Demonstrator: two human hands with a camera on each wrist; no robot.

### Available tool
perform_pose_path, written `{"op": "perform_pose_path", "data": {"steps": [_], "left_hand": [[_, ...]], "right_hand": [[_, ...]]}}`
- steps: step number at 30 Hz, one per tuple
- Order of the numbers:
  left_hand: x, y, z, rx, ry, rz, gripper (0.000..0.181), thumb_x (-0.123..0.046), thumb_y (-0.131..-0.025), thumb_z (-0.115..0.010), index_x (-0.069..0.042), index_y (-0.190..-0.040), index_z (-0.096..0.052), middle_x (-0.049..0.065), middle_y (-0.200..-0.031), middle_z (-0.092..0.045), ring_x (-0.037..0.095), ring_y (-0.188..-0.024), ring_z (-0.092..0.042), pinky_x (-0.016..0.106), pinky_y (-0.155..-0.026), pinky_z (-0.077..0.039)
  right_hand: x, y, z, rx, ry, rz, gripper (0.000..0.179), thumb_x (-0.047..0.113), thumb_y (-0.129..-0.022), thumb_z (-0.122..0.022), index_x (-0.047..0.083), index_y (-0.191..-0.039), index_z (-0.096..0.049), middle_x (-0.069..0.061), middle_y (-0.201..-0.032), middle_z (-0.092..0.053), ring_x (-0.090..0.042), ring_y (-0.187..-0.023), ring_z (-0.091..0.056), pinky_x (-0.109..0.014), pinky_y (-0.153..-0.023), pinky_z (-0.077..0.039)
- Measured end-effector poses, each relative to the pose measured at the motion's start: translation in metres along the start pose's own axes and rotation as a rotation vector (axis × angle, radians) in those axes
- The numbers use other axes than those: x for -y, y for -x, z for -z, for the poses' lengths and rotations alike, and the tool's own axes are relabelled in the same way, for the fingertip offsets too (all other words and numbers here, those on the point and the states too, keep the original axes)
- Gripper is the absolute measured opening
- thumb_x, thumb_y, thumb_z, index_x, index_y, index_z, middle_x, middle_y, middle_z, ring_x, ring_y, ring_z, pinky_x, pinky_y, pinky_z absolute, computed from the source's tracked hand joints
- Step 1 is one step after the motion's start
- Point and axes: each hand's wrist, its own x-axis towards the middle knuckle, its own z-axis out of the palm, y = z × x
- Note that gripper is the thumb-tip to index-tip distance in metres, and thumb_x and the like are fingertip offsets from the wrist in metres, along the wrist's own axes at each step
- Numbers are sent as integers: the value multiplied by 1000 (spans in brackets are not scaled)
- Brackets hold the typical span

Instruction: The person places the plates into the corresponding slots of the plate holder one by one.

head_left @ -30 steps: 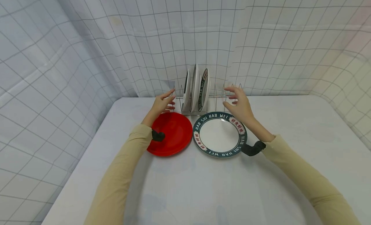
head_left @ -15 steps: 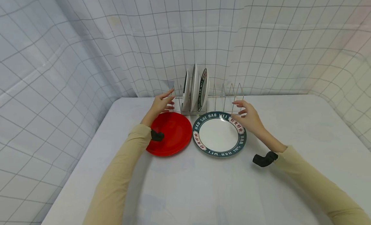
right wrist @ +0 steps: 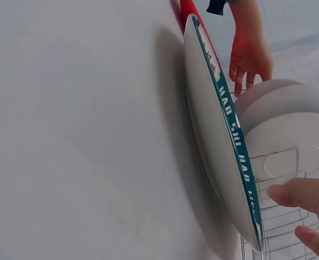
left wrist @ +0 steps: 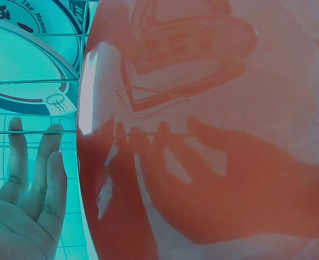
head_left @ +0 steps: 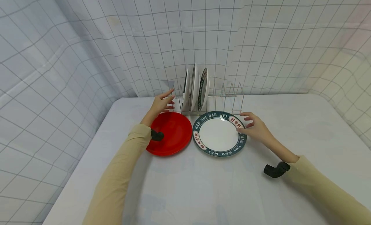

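Note:
My left hand (head_left: 160,104) is at the left end of a wire dish rack (head_left: 234,104), fingers loosely extended; in the left wrist view its fingertips (left wrist: 55,129) meet a rack wire. Below it lies a glossy red plate (head_left: 177,131). To the right, a white plate with a dark green lettered rim (head_left: 219,152) lies flat. My right hand (head_left: 258,130) hovers at that plate's right rim, thumb over the edge and fingers loosely bent. In the right wrist view the thumb (right wrist: 294,194) looks apart from the rim. Neither hand holds anything.
Several plates stand on edge in the rack's left part, among them a green-rimmed plate (head_left: 204,89) and a white one (head_left: 194,89). A white table (head_left: 185,189) lies beneath everything. Grid-patterned white cloth (head_left: 185,34) hangs behind and at the sides.
My right hand has moved from the rack's right end down and to the right, to the green-rimmed plate's right edge. My left hand and the plates have stayed in place.

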Motion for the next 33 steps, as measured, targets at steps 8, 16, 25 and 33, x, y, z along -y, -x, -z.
{"op": "perform_pose_path", "data": {"steps": [8,16,25,33], "left_hand": [[0,0,0,4,-4,-7,49,-26,-101,-50,-22,-148,-38,32,-126,-58,45,-107,-62,55,-95,-48],[13,-11,1,-21,-16,-19,48,-31,-100,-51,-28,-146,-41,29,-121,-62,32,-92,-71,52,-92,-51],[28,-22,2,-42,-32,-48,48,-37,-99,-52,-32,-145,-42,28,-121,-62,18,-80,-73,45,-87,-55],[6,-5,0,-7,14,-12,48,-27,-100,-51,-24,-147,-40,33,-124,-58,45,-104,-63,53,-93,-50]], "right_hand": [[-11,10,1,38,-31,-27,73,23,-85,-74,7,-144,-35,-32,-135,-45,-42,-107,-59,-43,-80,-55],[-13,14,-2,89,-119,-76,81,23,-84,-75,9,-148,-27,-32,-135,-43,-33,-98,-63,-29,-67,-57],[-4,9,-10,115,-91,-74,80,20,-83,-75,9,-147,-28,-36,-134,-40,-31,-91,-61,-29,-63,-55],[-4,3,-13,159,-57,-105,81,23,-83,-75,11,-148,-28,-33,-133,-42,-31,-96,-58,-28,-64,-52]]}}
